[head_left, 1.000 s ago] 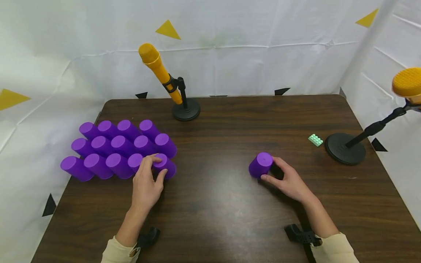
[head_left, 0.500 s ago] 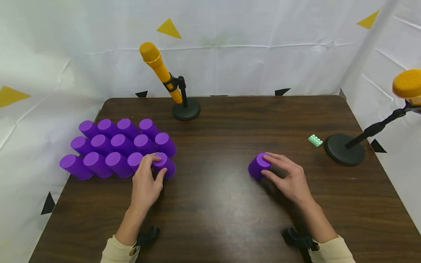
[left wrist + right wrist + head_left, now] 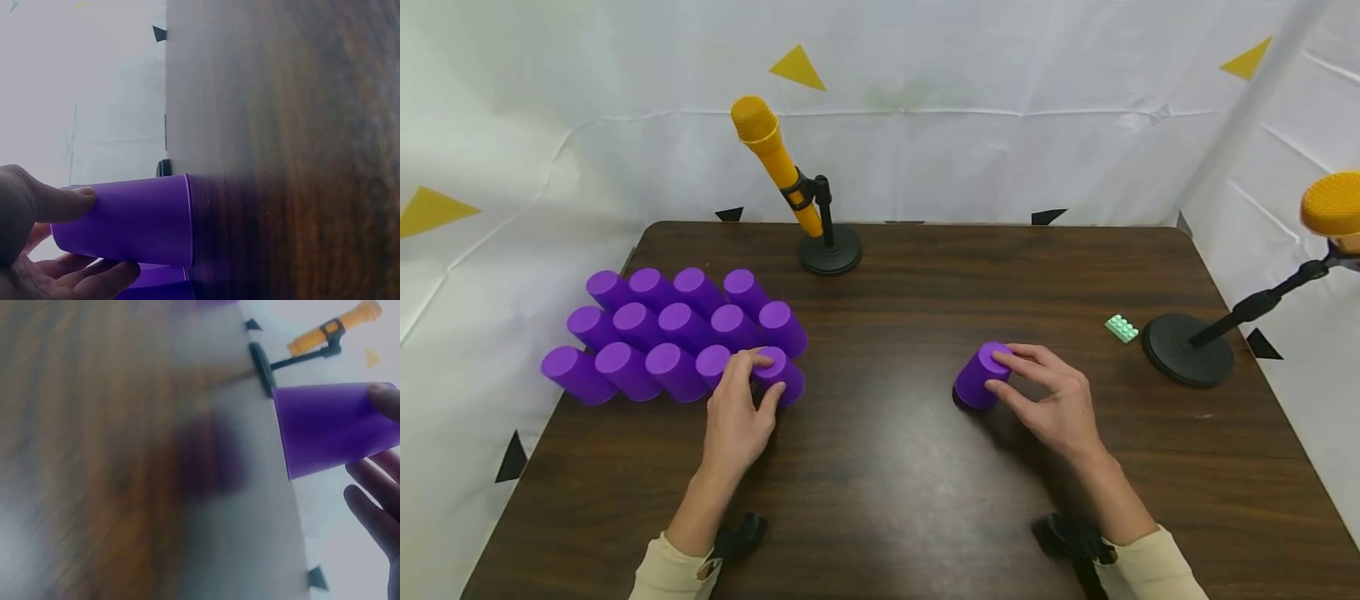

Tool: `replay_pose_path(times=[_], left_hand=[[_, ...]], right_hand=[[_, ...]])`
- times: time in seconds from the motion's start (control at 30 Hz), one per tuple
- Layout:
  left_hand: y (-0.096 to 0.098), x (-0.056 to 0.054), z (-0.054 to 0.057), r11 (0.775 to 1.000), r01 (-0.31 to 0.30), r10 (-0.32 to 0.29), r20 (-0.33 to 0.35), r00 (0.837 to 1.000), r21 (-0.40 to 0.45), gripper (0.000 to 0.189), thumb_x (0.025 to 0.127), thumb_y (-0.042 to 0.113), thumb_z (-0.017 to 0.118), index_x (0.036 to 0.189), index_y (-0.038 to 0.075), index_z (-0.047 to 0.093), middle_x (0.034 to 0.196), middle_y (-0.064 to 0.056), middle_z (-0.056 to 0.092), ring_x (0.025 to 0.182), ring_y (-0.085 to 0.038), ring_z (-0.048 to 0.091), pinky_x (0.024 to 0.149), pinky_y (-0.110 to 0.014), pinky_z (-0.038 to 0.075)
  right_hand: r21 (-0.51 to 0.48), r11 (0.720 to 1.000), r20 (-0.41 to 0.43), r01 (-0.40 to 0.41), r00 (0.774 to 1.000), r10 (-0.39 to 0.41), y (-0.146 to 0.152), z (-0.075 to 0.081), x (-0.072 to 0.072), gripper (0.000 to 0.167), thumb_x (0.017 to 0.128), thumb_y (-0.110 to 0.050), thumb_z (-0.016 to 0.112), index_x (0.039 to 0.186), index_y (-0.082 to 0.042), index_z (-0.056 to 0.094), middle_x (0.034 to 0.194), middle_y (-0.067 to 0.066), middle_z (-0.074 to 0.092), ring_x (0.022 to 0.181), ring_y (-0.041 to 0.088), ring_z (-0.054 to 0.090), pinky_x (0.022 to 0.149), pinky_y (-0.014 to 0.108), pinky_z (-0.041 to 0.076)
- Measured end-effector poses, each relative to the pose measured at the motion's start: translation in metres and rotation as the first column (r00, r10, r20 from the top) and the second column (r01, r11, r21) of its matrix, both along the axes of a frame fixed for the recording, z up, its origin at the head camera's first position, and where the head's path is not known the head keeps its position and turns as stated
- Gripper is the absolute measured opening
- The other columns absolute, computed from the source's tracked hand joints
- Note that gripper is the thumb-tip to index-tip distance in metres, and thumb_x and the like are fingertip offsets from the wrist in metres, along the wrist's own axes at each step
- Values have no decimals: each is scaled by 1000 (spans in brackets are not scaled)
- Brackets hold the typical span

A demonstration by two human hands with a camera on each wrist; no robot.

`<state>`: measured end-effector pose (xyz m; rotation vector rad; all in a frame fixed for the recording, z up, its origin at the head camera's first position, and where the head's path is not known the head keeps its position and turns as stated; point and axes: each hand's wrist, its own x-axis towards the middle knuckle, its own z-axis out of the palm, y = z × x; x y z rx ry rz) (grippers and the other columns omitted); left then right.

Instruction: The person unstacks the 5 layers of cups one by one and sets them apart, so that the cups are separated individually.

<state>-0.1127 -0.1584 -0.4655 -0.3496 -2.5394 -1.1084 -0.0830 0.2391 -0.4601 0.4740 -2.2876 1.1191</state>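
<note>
On the left of the table, several purple cups (image 3: 677,375) stand upside down in three close rows. My left hand (image 3: 736,421) grips the cup (image 3: 788,379) at the right end of the front row, thumb on its near side. That cup's rim meets the table in the left wrist view. Right of the table's middle, my right hand (image 3: 1056,400) holds another upside-down purple cup (image 3: 976,382) near its base, between thumb and fingers. In the right wrist view this cup (image 3: 331,428) hangs above the table, its reflection apart from its rim.
A yellow microphone (image 3: 775,158) on a black stand (image 3: 831,250) is at the back. Another yellow microphone (image 3: 1333,204) leans from a black stand (image 3: 1187,354) at the right. Beside that base lies a pale green toy brick (image 3: 1122,328). White sheeting (image 3: 925,167) surrounds the dark wooden table (image 3: 880,500).
My right hand's fingers have moved onto the top of its cup, and the cup has risen and shifted slightly left. My left hand stays on its cup.
</note>
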Motion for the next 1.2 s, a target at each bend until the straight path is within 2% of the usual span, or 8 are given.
replay_pose_path(times=[0.13, 0.33, 0.4, 0.6, 0.73, 0.87, 1.03, 1.2], left_hand=[[-1, 1, -1, 1000, -6, 6, 5, 1000, -10, 35, 83, -1, 76, 110, 7, 56, 125, -12, 58, 113, -27, 57, 88, -46, 52], [-2, -1, 0, 1000, -14, 14, 4, 1000, -15, 35, 82, 0, 76, 110, 8, 57, 123, -11, 59, 109, -26, 58, 88, -45, 50], [-2, 0, 1, 1000, -14, 14, 4, 1000, -17, 35, 82, 0, 77, 110, 8, 57, 122, -11, 59, 107, -25, 58, 87, -45, 50], [-2, 0, 3, 1000, -11, 12, 7, 1000, -18, 35, 82, -1, 77, 108, 8, 57, 123, -12, 59, 109, -26, 57, 90, -47, 48], [-3, -1, 4, 1000, -8, 8, 10, 1000, -21, 35, 81, -1, 77, 107, 8, 57, 123, -10, 59, 112, -26, 57, 93, -47, 47], [-3, -1, 4, 1000, -2, 2, 6, 1000, -20, 35, 80, -2, 78, 106, 8, 57, 122, -10, 60, 113, -26, 57, 93, -46, 47], [-5, -2, 5, 1000, -4, 4, -23, 1000, -4, 34, 78, -3, 79, 104, 7, 59, 122, -10, 61, 112, -26, 58, 91, -45, 48], [-5, -4, 5, 1000, 1, -1, -32, 999, 2, 34, 78, -3, 79, 104, 7, 59, 123, -9, 61, 114, -26, 58, 92, -45, 48]], right_hand=[[-50, 996, -4, -76, 997, 76, -19, 13, -11, 44, 65, 3, 88, 107, -6, 76, 109, 6, 70, 94, 22, 68, 83, 18, 52], [-100, 979, 8, -175, 984, 177, -68, 50, -30, 37, 68, 10, 84, 103, 7, 73, 104, 18, 69, 88, 29, 68, 69, 41, 58], [-113, 972, 9, -206, 978, 208, -81, 48, -43, 37, 70, 8, 83, 105, 7, 72, 105, 19, 68, 88, 30, 68, 69, 44, 58], [-172, 950, 51, -262, 960, 274, -117, 23, -95, 38, 78, -8, 83, 115, -3, 73, 111, 9, 68, 91, 21, 69, 70, 41, 59], [-136, 951, 72, -278, 954, 290, -142, 18, -122, 40, 82, -18, 81, 119, -10, 72, 114, 4, 67, 97, 17, 67, 72, 37, 59], [-98, 961, 96, -260, 958, 269, -166, 17, -142, 40, 84, -21, 80, 122, -13, 71, 116, 2, 66, 100, 15, 65, 73, 32, 58], [-109, 963, 144, -246, 955, 260, -193, 14, -163, 41, 86, -18, 77, 126, -13, 67, 119, 3, 64, 104, 15, 63, 80, 35, 57], [-43, 969, 196, -244, 949, 248, -214, 7, -174, 41, 87, -21, 76, 127, -15, 66, 122, 2, 63, 109, 15, 61, 86, 34, 55]])
